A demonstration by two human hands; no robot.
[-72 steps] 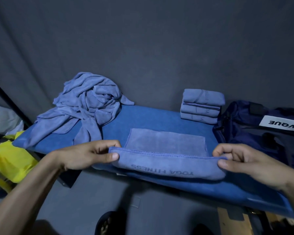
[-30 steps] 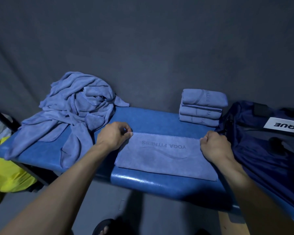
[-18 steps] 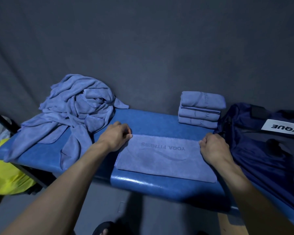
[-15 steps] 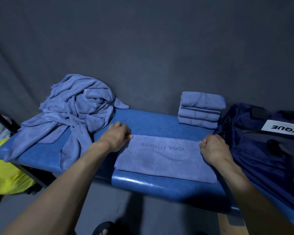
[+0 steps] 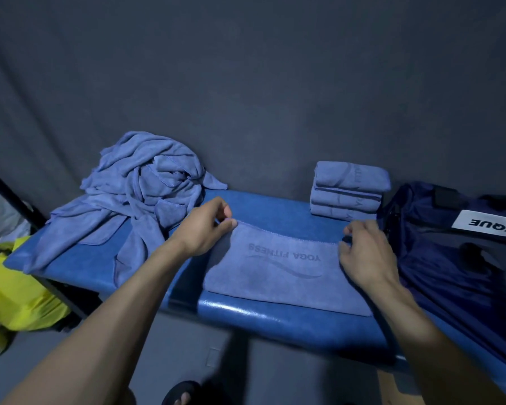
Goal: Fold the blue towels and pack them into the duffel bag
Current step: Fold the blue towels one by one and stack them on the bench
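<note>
Your left hand (image 5: 205, 226) and right hand (image 5: 362, 252) each pinched a far corner of the half-folded towel (image 5: 278, 273) lying flat on the blue bench (image 5: 275, 320). Beyond: crumpled towels (image 5: 140, 185), folded stack (image 5: 348, 188), duffel bag (image 5: 450, 244) at right.

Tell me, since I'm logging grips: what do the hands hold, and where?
Both pinch the flat towel: left hand its far-left corner, right hand its far-right corner.

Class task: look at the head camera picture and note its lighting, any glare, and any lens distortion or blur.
Head view: dim and bluish; a bright glare streak on the bench front edge; wide-angle bending stretches the forearms near the bottom corners; the towel lettering stays sharp, the foot is soft and dark.
</note>
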